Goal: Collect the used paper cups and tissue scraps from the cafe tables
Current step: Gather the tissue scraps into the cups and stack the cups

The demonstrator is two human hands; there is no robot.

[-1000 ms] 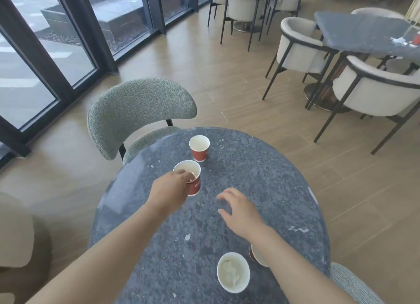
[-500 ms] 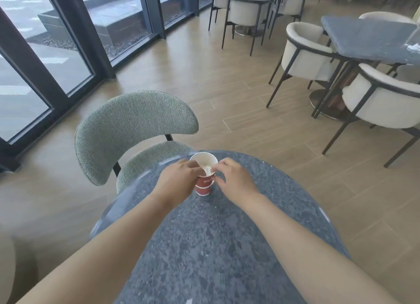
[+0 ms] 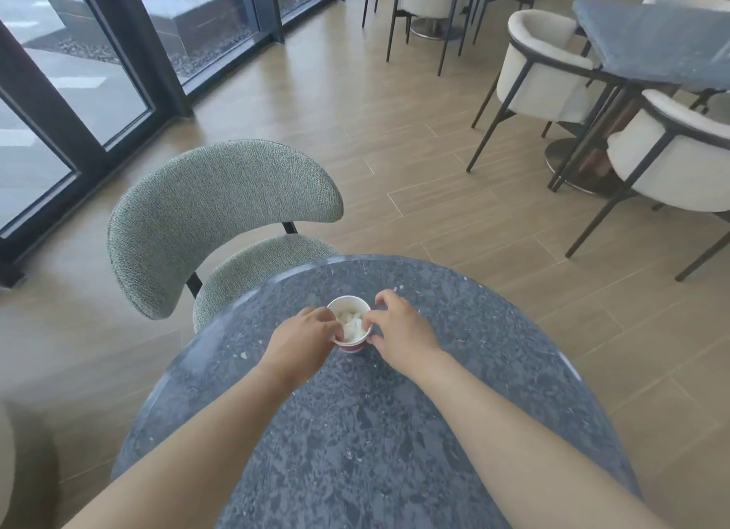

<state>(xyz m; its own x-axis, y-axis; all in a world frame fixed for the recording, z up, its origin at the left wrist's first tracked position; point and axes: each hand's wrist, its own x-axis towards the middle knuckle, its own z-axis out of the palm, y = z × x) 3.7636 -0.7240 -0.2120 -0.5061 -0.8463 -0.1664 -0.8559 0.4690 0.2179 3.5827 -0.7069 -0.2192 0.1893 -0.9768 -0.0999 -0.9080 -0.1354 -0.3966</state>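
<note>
Half a second ago the paper cup (image 3: 349, 305) showed a mostly bare white inside with one small scrap. Now crumpled tissue (image 3: 351, 325) fills it almost to the rim, and the view has tipped down so more of the grey speckled table (image 3: 395, 429) lies under the arms.

Only a sliver of the cup's red wall shows below the hands (any print on it is too hidden to read).

The cup stands upright on the table, directly between the two hands. The left hand (image 3: 302, 341) is curled against the cup's left side, its fingertips hooked over the rim and touching the tissue. The right hand (image 3: 401, 331) cups the opposite side, with a finger on the rim, the thumb low by the base and the remaining fingers arched above. Beyond the left hand, past the table edge, stands a green upholstered chair (image 3: 221, 216).
</note>
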